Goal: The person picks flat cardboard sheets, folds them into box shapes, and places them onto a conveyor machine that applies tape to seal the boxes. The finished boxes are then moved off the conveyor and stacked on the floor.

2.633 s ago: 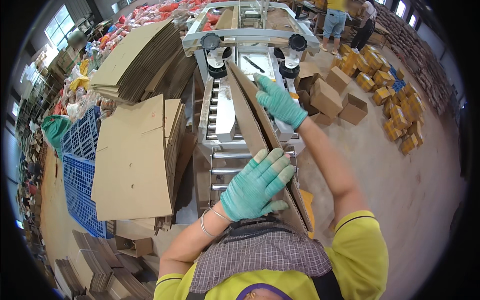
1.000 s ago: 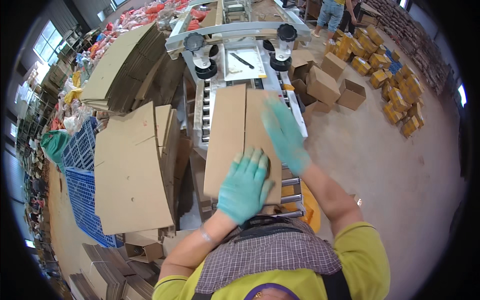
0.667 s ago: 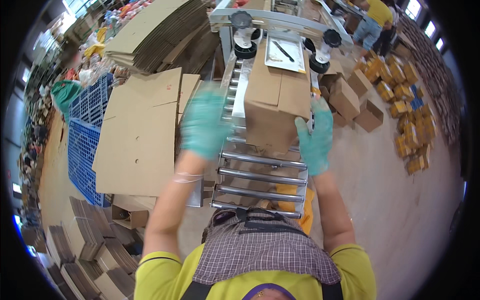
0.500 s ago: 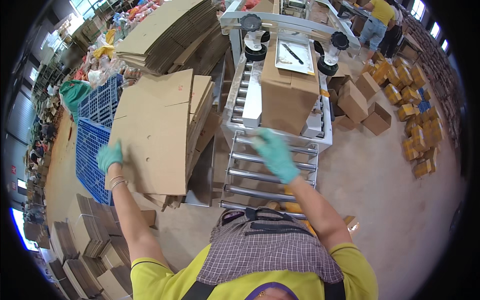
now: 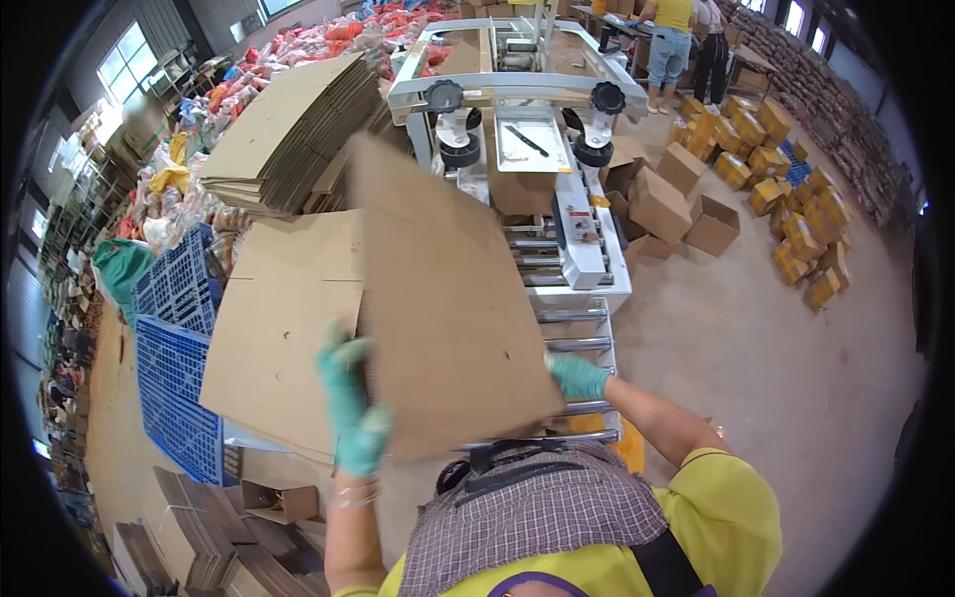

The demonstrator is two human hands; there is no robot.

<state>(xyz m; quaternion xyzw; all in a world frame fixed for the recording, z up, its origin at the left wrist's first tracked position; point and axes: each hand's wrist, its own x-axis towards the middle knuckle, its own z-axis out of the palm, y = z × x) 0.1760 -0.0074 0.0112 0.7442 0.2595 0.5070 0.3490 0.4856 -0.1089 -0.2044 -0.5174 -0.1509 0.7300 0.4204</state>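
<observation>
A flattened cardboard box [image 5: 448,328] is raised and tilted in front of me, partly over the rollers. My right hand [image 5: 577,376], in a green glove, grips its right edge; some fingers are hidden behind the board. By its left edge is my left hand [image 5: 355,403], also gloved, smeared by motion, with thumb and fingers apart. Whether it bears any of the board's weight is unclear. Beneath and to the left lies a stack of flat boxes [image 5: 279,318]. Beyond the raised board, a carton [image 5: 524,191] sits in the white sealing machine [image 5: 587,267] under a white tray [image 5: 527,144] holding a black-handled tool.
The roller conveyor [image 5: 579,344] runs toward my waist. Blue plastic pallets [image 5: 179,383] stand at left, with a taller flat-box stack [image 5: 288,124] behind. Open cartons [image 5: 662,204] and taped yellow-brown parcels [image 5: 796,234] lie on the right-hand floor. Two people stand at the far right.
One flat box has come up off the left stack and swung right toward the rollers. My right hand has taken its right edge; my left hand has moved right. The carton sits farther into the machine.
</observation>
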